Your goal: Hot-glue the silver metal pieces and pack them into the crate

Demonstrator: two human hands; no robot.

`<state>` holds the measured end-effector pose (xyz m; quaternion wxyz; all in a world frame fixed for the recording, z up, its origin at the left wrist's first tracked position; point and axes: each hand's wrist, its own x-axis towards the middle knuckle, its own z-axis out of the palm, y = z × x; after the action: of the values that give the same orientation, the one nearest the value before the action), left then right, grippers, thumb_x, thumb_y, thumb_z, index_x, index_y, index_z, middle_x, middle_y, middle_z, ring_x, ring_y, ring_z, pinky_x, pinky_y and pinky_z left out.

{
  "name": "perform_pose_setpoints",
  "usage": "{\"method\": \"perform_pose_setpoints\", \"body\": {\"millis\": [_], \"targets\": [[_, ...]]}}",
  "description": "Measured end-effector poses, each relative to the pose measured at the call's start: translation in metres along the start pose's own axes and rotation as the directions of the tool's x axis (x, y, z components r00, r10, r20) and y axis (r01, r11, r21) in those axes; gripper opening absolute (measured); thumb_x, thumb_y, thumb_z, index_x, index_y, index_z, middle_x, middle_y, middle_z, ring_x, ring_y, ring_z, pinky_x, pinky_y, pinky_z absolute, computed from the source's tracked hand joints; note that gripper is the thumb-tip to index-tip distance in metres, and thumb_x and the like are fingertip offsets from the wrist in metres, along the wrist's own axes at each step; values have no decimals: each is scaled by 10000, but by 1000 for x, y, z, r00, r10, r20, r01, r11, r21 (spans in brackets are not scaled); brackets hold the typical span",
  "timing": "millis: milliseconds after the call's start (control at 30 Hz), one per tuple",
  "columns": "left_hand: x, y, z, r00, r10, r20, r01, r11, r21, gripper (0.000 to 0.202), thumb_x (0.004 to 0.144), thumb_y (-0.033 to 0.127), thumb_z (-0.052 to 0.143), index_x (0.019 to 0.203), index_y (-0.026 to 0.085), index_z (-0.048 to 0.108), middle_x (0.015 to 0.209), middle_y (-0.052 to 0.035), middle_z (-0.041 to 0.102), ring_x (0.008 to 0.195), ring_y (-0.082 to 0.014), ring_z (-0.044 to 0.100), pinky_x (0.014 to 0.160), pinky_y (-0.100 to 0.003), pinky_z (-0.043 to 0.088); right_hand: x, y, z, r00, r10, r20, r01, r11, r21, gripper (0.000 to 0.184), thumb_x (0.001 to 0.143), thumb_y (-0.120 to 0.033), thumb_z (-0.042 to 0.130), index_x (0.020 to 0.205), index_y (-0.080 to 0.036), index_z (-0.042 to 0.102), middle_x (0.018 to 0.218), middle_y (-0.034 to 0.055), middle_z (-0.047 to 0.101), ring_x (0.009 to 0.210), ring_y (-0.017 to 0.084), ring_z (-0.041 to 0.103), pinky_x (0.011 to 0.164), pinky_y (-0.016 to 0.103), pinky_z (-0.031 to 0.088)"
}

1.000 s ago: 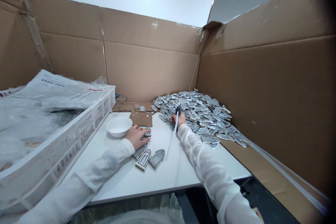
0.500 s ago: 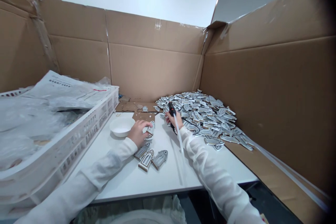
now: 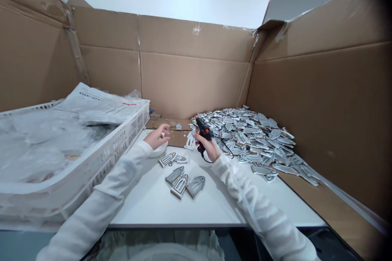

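Note:
My left hand [image 3: 157, 136] is over the white bowl [image 3: 159, 150], its fingers curved and apart with nothing visible in them. The bowl is partly hidden beneath it. My right hand [image 3: 210, 147] is wrapped round a black hot glue gun [image 3: 204, 129] with an orange tip, pointing up and left; a pale glue stick [image 3: 245, 200] trails back over the sleeve. By the right fingertips is a white arch-shaped piece [image 3: 190, 140]; whether they pinch it I cannot tell. In front lie several arch-shaped pieces [image 3: 180, 186], grey and white with brown edges.
A large heap of similar pieces [image 3: 241, 130] fills the back right of the white table [image 3: 147, 208]. At left stands a white plastic basket [image 3: 122, 140] with plastic bags and papers. Cardboard walls [image 3: 196, 81] enclose the back and sides. A black cord [image 3: 227, 149] hangs by the gun.
My left hand has let go of an arch-shaped piece and moved left over the bowl. The glue gun has turned to point up-left, beside a white piece. The view has shifted slightly.

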<state>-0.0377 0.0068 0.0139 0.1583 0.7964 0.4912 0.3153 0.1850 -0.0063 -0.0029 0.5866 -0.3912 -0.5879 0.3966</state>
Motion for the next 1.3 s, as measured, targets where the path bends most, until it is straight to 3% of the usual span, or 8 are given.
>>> {"method": "perform_pose_setpoints", "body": {"millis": [133,400,500,600,800,967,1133,1300], "targets": [[2,-32,-18,934,-267,236,214,950,226,221,545,235,623,761,185,619,690,-2,621,618,-155,525,581,-236,363,-2,2,2,997,-64,-40,63,997,-33,292,667,-443,601,720,-183,480,564,-27,455,463,96,437,437,232,339],[4,-38,-16,962,-239,132,207,954,216,47,494,166,621,514,200,596,553,8,587,563,-151,517,525,-224,319,-7,3,8,995,-77,-66,71,994,-77,299,670,-447,596,720,-184,462,554,-28,440,456,101,429,417,234,335],[4,-30,-20,981,-192,2,189,969,161,41,552,202,608,515,197,590,598,-10,607,579,-151,512,533,-229,327,-8,3,11,994,-102,-43,97,990,-98,315,658,-459,599,711,-184,456,544,-32,440,450,101,437,414,230,342],[4,-11,-14,986,-119,-120,103,986,-130,98,586,283,618,576,186,606,591,-6,596,517,-122,472,504,-227,331,-10,2,15,994,-104,-43,100,990,-97,330,639,-464,611,727,-184,460,555,-30,452,452,103,445,400,225,344],[-1,27,25,999,-41,30,50,698,-714,281,579,364,660,730,132,605,486,33,522,427,-79,448,463,-226,386,-11,1,19,991,-129,-33,126,987,-98,313,644,-442,614,731,-187,455,578,-25,468,472,107,464,410,222,363],[-7,32,42,989,-143,-22,71,612,-788,332,527,331,712,747,120,580,547,15,572,486,-108,541,520,-269,472,-9,6,19,985,-169,-35,164,980,-110,295,658,-422,612,734,-190,446,590,-32,459,473,101,465,419,219,374],[-10,32,48,970,-171,-171,7,725,-689,305,541,305,702,731,142,528,489,49,521,463,-83,489,451,-198,384,-11,5,21,981,-196,5,196,976,-100,288,659,-410,615,742,-194,444,595,-38,458,463,90,449,425,213,382],[-9,28,51,978,-144,-154,5,746,-666,368,547,317,698,777,167,453,485,75,498,450,-78,457,478,-198,339,-13,3,23,978,-209,18,210,975,-72,293,646,-400,630,728,-193,438,565,-49,436,443,78,420,432,212,388]]}}
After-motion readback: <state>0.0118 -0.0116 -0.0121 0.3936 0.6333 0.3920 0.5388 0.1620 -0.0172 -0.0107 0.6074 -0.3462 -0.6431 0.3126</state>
